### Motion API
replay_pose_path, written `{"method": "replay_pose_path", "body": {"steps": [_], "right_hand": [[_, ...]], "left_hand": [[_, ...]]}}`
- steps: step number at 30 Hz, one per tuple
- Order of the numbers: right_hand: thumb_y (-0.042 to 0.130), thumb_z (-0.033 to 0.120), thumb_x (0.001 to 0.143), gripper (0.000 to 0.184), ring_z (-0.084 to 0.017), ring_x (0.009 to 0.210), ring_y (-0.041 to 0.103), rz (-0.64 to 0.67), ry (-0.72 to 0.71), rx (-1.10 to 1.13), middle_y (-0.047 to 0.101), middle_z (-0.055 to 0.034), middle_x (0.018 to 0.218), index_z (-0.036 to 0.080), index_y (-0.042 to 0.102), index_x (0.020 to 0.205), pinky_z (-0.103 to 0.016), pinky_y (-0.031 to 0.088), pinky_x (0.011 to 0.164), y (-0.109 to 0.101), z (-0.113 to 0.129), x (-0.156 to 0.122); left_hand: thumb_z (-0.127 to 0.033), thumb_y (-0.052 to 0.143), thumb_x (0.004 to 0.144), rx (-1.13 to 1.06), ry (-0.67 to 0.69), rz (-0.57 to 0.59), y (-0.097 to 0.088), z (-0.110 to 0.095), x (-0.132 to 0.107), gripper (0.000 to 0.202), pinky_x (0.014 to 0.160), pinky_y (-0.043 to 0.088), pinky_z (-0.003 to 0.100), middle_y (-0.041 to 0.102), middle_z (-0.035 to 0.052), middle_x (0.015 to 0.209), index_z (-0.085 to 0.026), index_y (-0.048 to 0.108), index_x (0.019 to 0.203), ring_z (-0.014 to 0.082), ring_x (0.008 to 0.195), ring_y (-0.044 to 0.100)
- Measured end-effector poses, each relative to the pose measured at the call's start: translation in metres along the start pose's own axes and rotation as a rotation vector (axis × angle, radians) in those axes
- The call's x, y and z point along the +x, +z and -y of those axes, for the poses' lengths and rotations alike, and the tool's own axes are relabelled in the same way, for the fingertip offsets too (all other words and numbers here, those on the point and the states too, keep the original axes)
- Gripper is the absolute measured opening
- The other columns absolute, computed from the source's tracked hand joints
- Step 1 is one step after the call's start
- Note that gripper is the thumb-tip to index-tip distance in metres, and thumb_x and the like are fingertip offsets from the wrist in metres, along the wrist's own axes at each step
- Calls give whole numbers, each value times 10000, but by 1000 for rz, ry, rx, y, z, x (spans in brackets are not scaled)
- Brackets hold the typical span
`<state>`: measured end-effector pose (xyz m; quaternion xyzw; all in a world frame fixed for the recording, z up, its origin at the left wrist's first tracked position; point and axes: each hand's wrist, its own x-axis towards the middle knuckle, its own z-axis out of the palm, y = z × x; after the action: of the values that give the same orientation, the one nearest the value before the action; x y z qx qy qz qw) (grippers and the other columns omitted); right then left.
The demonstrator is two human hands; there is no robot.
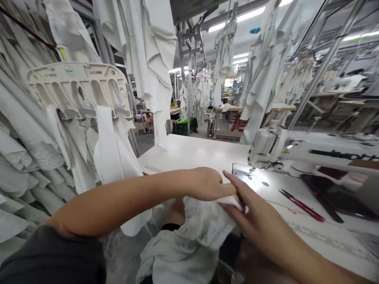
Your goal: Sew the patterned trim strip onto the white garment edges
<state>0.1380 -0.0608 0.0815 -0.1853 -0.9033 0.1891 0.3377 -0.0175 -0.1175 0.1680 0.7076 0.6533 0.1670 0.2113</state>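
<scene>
White fabric [204, 221] hangs from my two hands and drapes down over my lap in loose folds. My left hand [209, 184] reaches across from the left, its fingers closed on the fabric's upper edge. Right beside it, my right hand [251, 207] pinches the same edge between thumb and fingers, and the fingertips of both hands meet there. Part of the gripped edge is hidden behind the fingers. Just beyond my right hand, the sewing machine [319, 148] has its needle area [251, 173] lit.
Red-handled snips [304, 207] lie on the white table [204, 152], near a dark flat object [334, 193]. On the left, a plastic hanger clamp [79, 86] holds white fabric pieces. More white garments [158, 51] hang from overhead rails. Other workstations stand behind.
</scene>
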Motion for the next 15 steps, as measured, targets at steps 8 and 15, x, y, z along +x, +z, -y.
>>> {"method": "replay_pose_path", "body": {"steps": [8,15], "right_hand": [[439,497,930,313,-181,585,579,167,335,153,622,-3,666,237,579,827,-262,479,513,-42,-17,-16],[425,519,929,360,-217,763,620,98,391,105,615,-37,728,244,575,750,-230,499,574,-52,-20,-34]], "left_hand": [[-341,781,664,-74,68,359,-1,39,-17,256,598,455,216,695,1,784,-175,682,832,177,740,640],[-323,788,660,-516,288,112,75,86,-15,376,810,497,274,701,23,938,-194,671,994,206,930,632]]}}
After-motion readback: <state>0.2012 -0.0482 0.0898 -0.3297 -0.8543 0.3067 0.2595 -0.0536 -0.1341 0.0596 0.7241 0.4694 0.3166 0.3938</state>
